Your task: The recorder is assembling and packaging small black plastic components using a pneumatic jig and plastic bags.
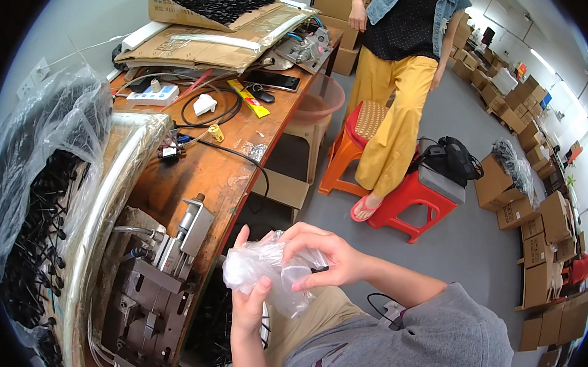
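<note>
A crumpled clear plastic bag [248, 265] is held up in front of my body, beside the front edge of the wooden workbench. My left hand [249, 310] grips its bunched side, with the thumb in front and the other fingers mostly behind the plastic. On the other side, my right hand [335, 258] has thumb and fingers curled round a loose fold of the same bag. Whether anything is inside the bag cannot be made out. Left of my hands, a metal clamping fixture [147, 313] with a pneumatic cylinder is mounted on the workbench [202, 169].
Black thin-stemmed parts [42, 246] lie under plastic sheeting at the left. A power strip [152, 96], phone [273, 80] and cable occupy the bench's far part. Another person stands by an orange stool [337, 167]; a red stool [413, 206] bears a black bag [451, 159]. Cartons line the right.
</note>
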`<state>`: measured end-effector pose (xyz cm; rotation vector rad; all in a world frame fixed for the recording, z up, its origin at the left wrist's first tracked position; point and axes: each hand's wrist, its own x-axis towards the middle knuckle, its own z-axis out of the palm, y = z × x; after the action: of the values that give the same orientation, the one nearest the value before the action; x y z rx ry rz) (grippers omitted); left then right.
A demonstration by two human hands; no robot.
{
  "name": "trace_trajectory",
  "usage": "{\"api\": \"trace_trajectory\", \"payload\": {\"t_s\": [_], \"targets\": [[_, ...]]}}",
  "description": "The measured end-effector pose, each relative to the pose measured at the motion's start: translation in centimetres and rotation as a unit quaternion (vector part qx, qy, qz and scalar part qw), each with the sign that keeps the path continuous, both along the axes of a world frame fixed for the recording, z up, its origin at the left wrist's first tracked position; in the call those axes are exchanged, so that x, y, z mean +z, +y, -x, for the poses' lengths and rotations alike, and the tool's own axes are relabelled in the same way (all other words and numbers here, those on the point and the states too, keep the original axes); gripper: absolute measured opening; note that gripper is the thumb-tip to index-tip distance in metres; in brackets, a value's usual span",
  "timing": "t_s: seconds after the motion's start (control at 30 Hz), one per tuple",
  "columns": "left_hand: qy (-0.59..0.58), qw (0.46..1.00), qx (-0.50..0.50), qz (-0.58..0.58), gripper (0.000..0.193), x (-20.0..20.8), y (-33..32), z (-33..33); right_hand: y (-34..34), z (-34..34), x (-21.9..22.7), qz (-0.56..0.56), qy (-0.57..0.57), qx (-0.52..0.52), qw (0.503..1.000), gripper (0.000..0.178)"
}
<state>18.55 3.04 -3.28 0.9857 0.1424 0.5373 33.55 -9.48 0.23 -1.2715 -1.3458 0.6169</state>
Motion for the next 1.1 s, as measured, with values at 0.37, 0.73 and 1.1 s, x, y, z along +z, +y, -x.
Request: {"api": "trace_trajectory", "payload": {"t_s": [0.37,0.73,1.1], "targets": [[0.206,0.976,-0.022,-0.068,0.016,-1.1,0.3,0.7,-0.1,-1.5,0.3,-0.052,-0.103,-0.159,0.98,0.025],[0.296,0.873,0.033,-0.386,0.02,0.0,-1.0,-1.1,-0.8,1.0,4.0,-0.056,-0.582,-0.167,0.794,0.049],[0.291,0.766,0.037,-0.572,0.017,3.2,-0.2,1.6,0.8,-2.3,0.5,0.131,-0.463,-0.019,0.876,0.017]]}}
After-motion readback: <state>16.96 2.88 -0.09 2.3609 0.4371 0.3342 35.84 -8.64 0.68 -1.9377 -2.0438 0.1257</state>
